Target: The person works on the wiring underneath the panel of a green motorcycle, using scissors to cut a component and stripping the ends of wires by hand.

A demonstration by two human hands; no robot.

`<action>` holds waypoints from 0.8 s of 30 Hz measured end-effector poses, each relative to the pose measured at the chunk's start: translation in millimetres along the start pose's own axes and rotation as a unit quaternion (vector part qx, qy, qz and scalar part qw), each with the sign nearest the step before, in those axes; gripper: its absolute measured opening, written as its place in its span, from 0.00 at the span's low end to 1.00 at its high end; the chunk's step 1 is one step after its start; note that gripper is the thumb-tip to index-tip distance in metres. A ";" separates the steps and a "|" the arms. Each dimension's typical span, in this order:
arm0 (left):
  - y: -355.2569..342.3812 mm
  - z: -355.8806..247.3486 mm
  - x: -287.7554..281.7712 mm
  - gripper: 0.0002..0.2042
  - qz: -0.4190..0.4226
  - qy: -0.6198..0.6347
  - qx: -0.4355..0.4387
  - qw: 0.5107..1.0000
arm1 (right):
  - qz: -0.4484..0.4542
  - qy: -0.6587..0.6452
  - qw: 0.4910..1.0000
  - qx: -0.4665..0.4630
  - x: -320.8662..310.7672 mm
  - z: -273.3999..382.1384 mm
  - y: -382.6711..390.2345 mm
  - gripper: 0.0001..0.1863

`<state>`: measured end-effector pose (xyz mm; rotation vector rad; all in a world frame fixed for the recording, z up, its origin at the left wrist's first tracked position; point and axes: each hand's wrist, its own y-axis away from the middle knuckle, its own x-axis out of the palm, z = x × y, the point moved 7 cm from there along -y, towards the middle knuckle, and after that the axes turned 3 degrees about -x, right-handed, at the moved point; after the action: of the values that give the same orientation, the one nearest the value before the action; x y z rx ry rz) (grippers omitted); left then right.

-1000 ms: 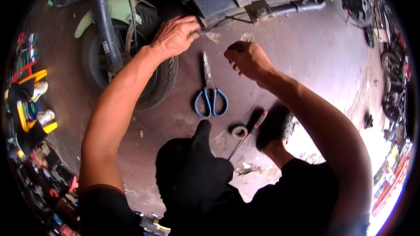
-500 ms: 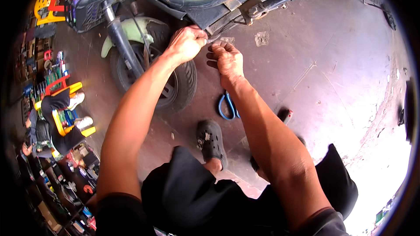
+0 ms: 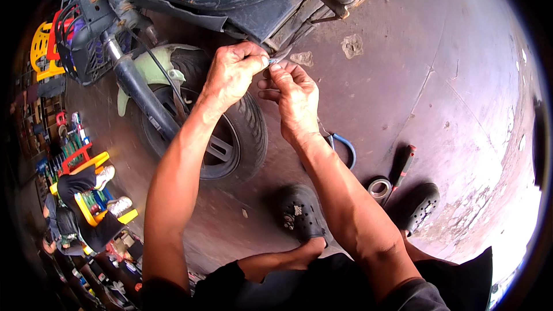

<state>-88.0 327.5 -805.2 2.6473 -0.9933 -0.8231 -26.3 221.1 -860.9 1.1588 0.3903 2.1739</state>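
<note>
Beneath the edge of a scooter frame (image 3: 259,20), my two hands meet at a thin dark cable (image 3: 283,55) that hangs out from under it. My left hand (image 3: 233,72) pinches the cable's end between thumb and fingers, where a small bluish bit shows. Just to the right, my right hand (image 3: 295,95) has its thumb and index fingertip pressed together at the same end; its other fingers are curled. The fingertips hide the exact joint. Left of the hands stands the front wheel (image 3: 250,132) with its pale green mudguard (image 3: 155,69).
A blue-handled cutting tool (image 3: 345,145) lies partly behind my right forearm. Near my right shoe (image 3: 420,207) are a red-and-black screwdriver (image 3: 408,164) and a tape roll (image 3: 379,188). At the left, a person (image 3: 69,219) sits on a yellow chair (image 3: 86,210) beside cluttered shelves.
My hands have come closer together, the right now touching the cable's end beside the left. The view has shifted, bringing the screwdriver and tape roll into sight.
</note>
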 end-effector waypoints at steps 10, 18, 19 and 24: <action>-2.2 -1.9 -4.1 0.04 -0.006 -0.080 0.072 0.994 | -0.023 0.007 0.999 -0.040 0.5 -1.4 -5.2 0.09; 4.4 -6.0 -3.4 0.03 -0.062 -0.152 0.175 0.971 | -0.024 -0.017 0.999 -0.016 -0.1 -4.4 -8.8 0.08; 6.1 -7.8 -2.6 0.03 -0.069 -0.160 0.187 0.967 | -0.027 -0.014 0.999 -0.023 -0.1 -4.3 -9.3 0.08; 7.9 -11.7 0.3 0.03 -0.079 -0.171 0.192 0.963 | -0.032 0.003 0.998 -0.053 -0.9 -4.8 -11.4 0.08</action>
<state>-85.5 321.2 -792.8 3.0073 -1.1276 -1.2751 -25.4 229.3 -870.2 1.0672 0.3069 2.1167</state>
